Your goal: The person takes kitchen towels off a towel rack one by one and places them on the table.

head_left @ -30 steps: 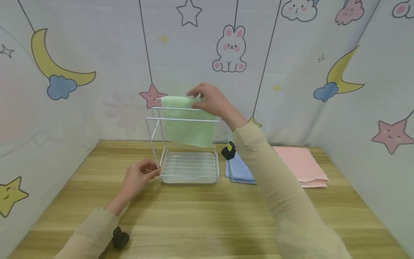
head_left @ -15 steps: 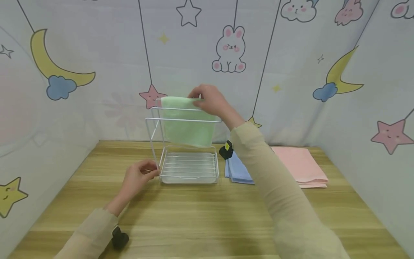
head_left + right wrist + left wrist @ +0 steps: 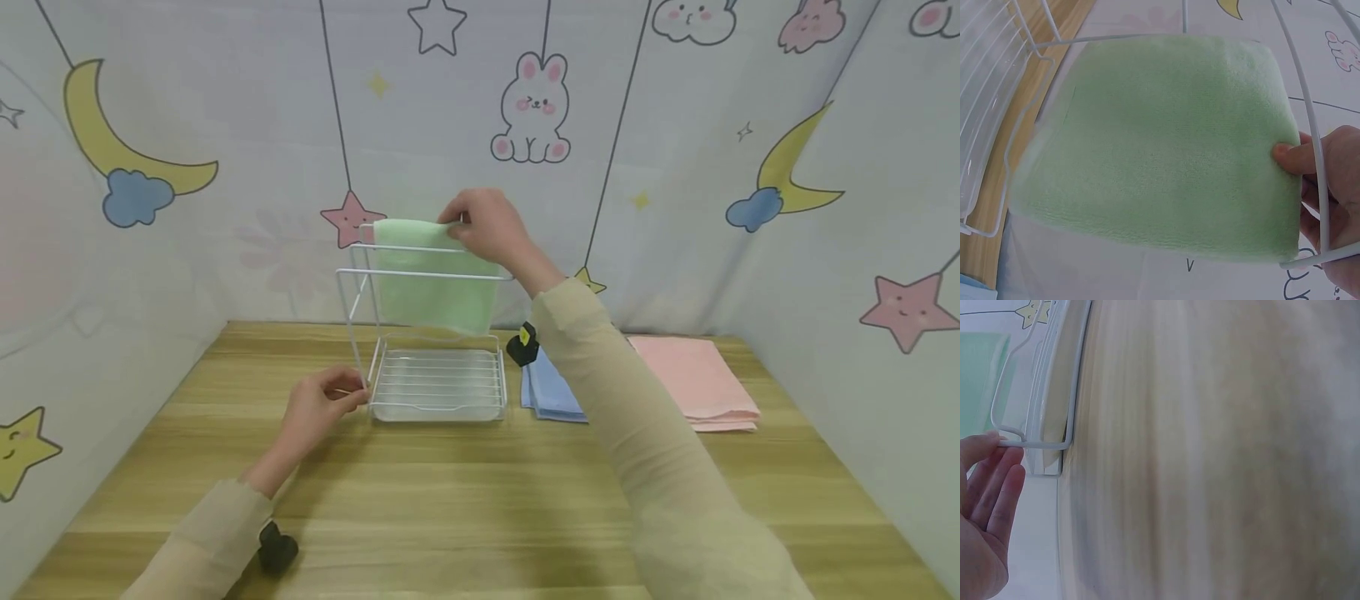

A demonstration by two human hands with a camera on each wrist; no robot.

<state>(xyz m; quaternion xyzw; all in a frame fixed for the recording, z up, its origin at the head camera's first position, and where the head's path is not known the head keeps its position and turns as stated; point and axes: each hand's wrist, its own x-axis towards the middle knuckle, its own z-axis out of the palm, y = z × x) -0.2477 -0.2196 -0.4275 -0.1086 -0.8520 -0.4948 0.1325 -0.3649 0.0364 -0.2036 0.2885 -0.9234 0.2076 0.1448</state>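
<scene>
Head view: green cloth hangs over the rear bar of the white wire rack, longer side apparently along it; nearer right hand pinches the cloth's upper right, left hand the rack's lower front-left corner.

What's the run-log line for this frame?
left hand: pinches rack low | right hand: pinches green cloth at top | green cloth: over rear bar | blue cloth, pink cloth: on table

Pale green cloth over white wire rack, seemingly across rear bar.
</scene>
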